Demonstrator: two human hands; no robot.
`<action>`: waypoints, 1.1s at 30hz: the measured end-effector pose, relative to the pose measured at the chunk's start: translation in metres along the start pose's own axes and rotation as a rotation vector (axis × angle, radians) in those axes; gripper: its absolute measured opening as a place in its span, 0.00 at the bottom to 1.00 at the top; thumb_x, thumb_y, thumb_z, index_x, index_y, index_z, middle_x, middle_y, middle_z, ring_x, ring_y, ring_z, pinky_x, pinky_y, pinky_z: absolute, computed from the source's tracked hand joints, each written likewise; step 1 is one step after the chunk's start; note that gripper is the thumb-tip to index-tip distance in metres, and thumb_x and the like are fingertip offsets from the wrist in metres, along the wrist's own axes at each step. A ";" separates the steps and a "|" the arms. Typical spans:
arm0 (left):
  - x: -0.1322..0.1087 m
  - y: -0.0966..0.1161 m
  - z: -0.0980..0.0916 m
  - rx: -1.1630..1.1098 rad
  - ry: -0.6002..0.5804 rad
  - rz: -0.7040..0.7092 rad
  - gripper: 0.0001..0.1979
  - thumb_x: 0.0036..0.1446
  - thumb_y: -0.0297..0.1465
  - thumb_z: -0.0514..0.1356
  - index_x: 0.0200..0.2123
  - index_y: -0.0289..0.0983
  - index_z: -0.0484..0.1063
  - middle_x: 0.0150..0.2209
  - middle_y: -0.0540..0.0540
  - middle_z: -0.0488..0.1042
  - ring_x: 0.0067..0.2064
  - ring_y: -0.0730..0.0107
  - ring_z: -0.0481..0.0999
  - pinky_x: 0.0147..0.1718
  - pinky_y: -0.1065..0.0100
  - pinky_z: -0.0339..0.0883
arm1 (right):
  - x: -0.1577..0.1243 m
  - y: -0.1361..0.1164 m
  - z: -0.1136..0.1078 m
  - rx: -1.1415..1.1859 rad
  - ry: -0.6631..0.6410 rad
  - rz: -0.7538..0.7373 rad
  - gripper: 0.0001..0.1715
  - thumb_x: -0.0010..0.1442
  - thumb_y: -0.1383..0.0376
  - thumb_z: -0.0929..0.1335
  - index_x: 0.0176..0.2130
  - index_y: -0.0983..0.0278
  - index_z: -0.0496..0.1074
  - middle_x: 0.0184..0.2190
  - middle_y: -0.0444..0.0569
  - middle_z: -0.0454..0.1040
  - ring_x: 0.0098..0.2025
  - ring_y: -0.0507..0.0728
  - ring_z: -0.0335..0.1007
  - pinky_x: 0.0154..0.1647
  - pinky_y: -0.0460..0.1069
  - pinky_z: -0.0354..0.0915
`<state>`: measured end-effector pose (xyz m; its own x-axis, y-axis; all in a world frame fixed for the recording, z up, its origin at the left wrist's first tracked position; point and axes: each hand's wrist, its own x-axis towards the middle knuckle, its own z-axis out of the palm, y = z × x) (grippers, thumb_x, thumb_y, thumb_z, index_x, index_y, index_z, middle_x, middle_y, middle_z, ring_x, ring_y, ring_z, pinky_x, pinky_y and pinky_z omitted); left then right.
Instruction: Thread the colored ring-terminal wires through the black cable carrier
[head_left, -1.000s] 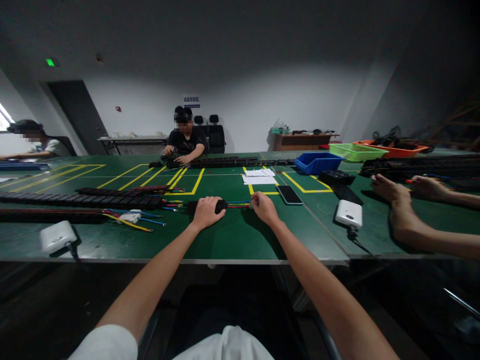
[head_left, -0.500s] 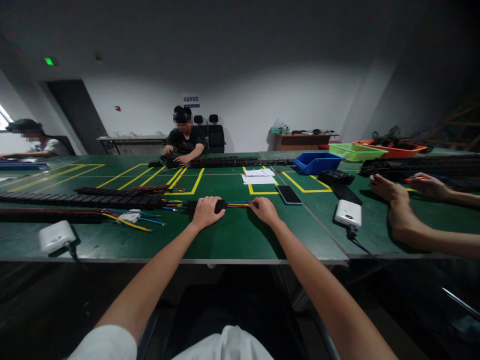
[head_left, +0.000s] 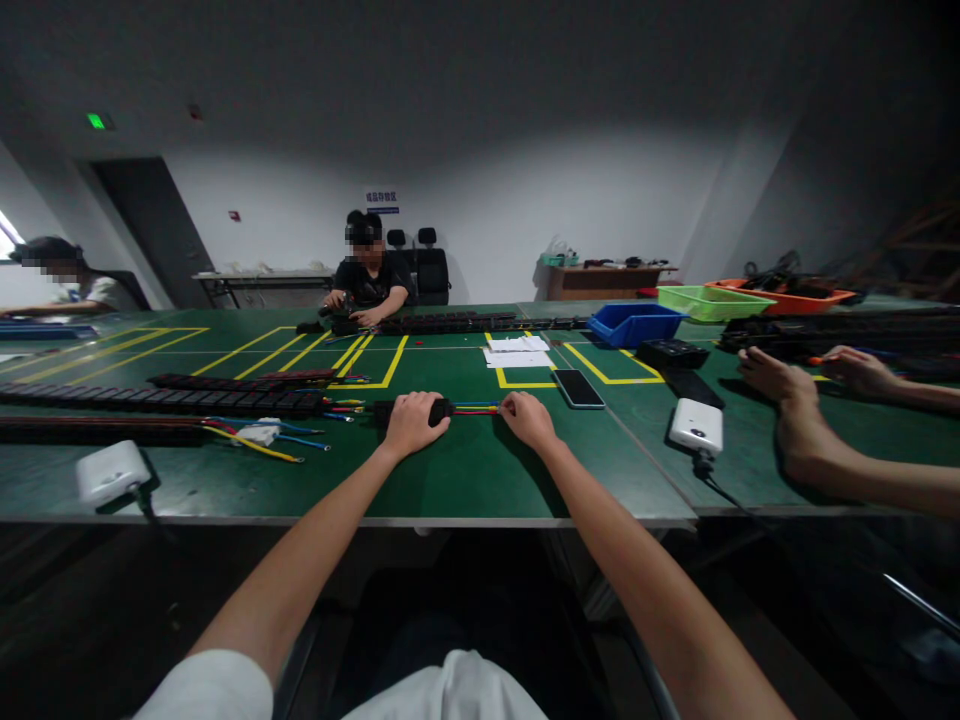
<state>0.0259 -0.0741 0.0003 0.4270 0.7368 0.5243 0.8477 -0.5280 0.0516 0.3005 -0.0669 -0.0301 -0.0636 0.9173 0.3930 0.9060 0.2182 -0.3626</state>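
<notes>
My left hand is wrapped over a short black length of cable chain on the green table, and covers most of it. Out of its right end run thin blue, yellow and red wires. At the right end of these wires, my right hand has thumb and fingers pinched together on them; the wire tips are hidden by the fingers. Longer black cable chains lie to the left, with coloured wires that end in ring terminals.
A phone and white papers lie beyond my right hand. White power banks with cords rest at both sides. Blue, green and orange bins stand back right. A co-worker's hands work at right; another person sits opposite.
The fingertips of my right hand have shifted slightly at the wire ends. My left hand stays put. Less of the orange item by the right-hand co-worker's fingers shows.
</notes>
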 end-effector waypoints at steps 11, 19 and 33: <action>0.000 -0.001 0.001 -0.003 0.003 0.006 0.19 0.62 0.43 0.59 0.51 0.39 0.72 0.46 0.41 0.79 0.48 0.51 0.75 0.49 0.52 0.63 | 0.000 -0.001 0.000 0.007 0.003 -0.015 0.07 0.69 0.64 0.67 0.39 0.63 0.75 0.38 0.50 0.76 0.41 0.56 0.70 0.38 0.48 0.60; 0.000 -0.001 0.002 0.000 0.006 0.003 0.19 0.61 0.43 0.60 0.51 0.40 0.72 0.45 0.41 0.79 0.48 0.51 0.75 0.49 0.52 0.63 | -0.001 -0.001 0.001 -0.005 0.007 -0.013 0.07 0.69 0.65 0.66 0.39 0.63 0.75 0.39 0.51 0.76 0.41 0.57 0.71 0.40 0.48 0.60; -0.001 -0.001 0.000 -0.008 0.004 0.006 0.19 0.62 0.43 0.59 0.51 0.39 0.72 0.46 0.41 0.78 0.49 0.51 0.75 0.49 0.52 0.63 | -0.002 -0.003 -0.003 0.024 0.050 0.001 0.09 0.69 0.65 0.66 0.48 0.62 0.73 0.45 0.51 0.75 0.43 0.56 0.71 0.40 0.48 0.61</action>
<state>0.0246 -0.0738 -0.0006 0.4307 0.7318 0.5282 0.8425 -0.5358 0.0553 0.2988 -0.0705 -0.0272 -0.0409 0.8999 0.4342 0.8956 0.2257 -0.3833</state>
